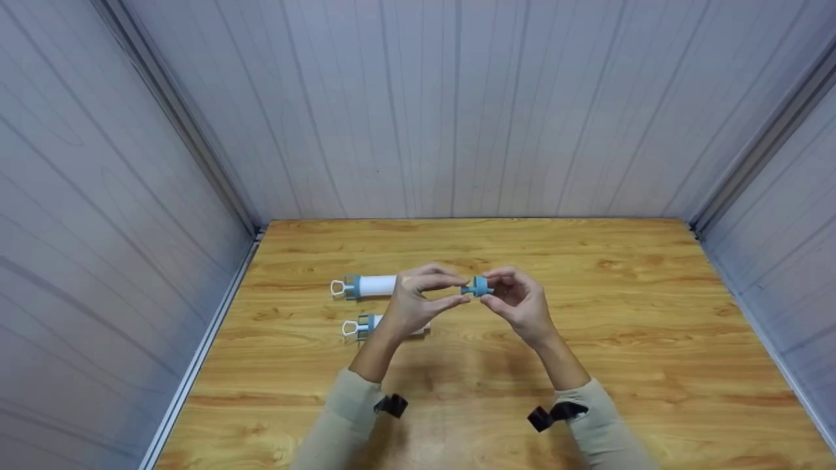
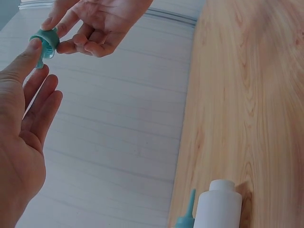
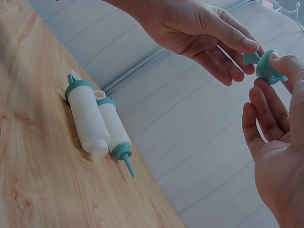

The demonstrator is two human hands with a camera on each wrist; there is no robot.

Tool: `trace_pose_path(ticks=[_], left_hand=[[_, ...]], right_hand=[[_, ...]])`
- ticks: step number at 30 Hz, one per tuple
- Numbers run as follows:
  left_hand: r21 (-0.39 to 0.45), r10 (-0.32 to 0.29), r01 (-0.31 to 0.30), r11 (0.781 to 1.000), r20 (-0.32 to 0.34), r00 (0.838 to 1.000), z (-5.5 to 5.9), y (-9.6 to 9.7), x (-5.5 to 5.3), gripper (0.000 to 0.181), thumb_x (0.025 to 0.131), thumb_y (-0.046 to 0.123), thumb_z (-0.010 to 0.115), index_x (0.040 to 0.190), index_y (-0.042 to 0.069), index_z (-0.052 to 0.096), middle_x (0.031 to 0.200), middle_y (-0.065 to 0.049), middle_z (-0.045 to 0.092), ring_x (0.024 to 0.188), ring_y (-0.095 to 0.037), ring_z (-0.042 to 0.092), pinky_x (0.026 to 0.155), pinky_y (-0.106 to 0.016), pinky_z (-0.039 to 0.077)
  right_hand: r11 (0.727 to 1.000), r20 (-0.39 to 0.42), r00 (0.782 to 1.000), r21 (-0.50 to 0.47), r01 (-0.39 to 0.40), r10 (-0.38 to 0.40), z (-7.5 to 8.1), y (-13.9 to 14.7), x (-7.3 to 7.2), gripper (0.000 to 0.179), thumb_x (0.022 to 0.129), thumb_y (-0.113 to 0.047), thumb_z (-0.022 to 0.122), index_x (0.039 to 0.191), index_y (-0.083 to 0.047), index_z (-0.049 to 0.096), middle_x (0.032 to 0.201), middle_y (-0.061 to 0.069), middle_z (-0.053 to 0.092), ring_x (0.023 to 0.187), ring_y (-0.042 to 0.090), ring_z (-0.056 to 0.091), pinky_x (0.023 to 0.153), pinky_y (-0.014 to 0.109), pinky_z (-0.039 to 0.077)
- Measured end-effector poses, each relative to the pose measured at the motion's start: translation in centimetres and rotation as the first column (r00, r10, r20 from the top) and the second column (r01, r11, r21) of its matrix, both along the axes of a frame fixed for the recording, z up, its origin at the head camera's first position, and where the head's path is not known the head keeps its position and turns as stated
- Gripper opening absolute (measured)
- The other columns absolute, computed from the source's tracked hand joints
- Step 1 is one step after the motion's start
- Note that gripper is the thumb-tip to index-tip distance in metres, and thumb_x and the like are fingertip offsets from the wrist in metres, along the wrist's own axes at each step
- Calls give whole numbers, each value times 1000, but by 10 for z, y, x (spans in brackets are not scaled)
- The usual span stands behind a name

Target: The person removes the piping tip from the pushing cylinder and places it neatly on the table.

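A small teal nozzle cap (image 1: 480, 286) is held up over the table between both hands. My left hand (image 1: 418, 301) pinches its narrow left end between thumb and fingertips. From the right, my right hand (image 1: 526, 310) holds the wider collar with thumb and fingers. The left wrist view shows the collar's hollow underside (image 2: 47, 46). Behind the left hand lie two white plunger tubes with teal collars and white pull rings. The nearer tube (image 3: 89, 118) has a bare white neck; the farther tube (image 3: 115, 124) carries a teal nozzle (image 3: 127, 164).
The wood-grain table (image 1: 653, 313) meets pale panel walls (image 1: 418, 117) at the back and on both sides. A black wrist camera strap (image 1: 568, 411) sits on the right sleeve, another camera (image 1: 393, 405) on the left.
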State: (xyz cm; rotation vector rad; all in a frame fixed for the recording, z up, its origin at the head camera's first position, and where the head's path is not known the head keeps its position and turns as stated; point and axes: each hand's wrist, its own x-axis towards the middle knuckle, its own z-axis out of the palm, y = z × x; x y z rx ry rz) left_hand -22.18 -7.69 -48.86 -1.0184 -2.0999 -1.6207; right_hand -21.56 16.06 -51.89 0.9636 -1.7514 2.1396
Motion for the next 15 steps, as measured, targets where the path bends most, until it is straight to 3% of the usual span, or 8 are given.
trace_pose_path(ticks=[4, 15], left_hand=[[1, -3, 3, 1000, -6, 1000, 0, -1, 0, 22, 93, 5, 91, 115, 2, 88, 111, -18, 84, 107, -28, 83, 100, -35, 68], [14, -14, 14, 1000, -7, 1000, -1, -1, -2, 21, 93, 4, 90, 114, 0, 87, 110, -20, 84, 107, -16, 83, 98, -34, 69]], right_hand=[[1000, -12, 1000, 1, 0, 0, 0, 0, 0, 33, 92, 26, 66, 125, 24, 60, 116, -9, 82, 105, 3, 78, 91, 19, 64], [1000, -5, 1000, -13, -12, 12, 0, 0, -1, 28, 97, 17, 72, 124, 20, 65, 114, -8, 83, 105, 5, 78, 91, 20, 65]])
